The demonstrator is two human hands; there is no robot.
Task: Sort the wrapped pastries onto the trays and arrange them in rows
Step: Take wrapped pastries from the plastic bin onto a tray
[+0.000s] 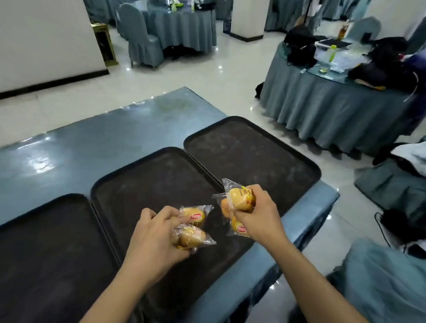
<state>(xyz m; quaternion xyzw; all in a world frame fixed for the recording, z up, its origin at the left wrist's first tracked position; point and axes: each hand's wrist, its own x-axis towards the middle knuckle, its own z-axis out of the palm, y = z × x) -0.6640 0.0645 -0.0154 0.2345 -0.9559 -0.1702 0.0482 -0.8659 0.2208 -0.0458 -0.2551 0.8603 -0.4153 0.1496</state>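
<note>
Yellow pastries in clear wrap, both hands loaded — left hand (154, 237) curled round two buns (192, 227), held just above the middle tray (123, 190), long axes running roughly left to right. Right hand (257, 215) clamped on another bunch (237, 205), hanging over the seam toward the right tray (251, 143). Nothing laid down yet on any tray, left tray (36, 249) included. Likely the middle tray first, being directly under the left. Count in the right bunch hard to make out — fingers covering part, maybe three.
</note>
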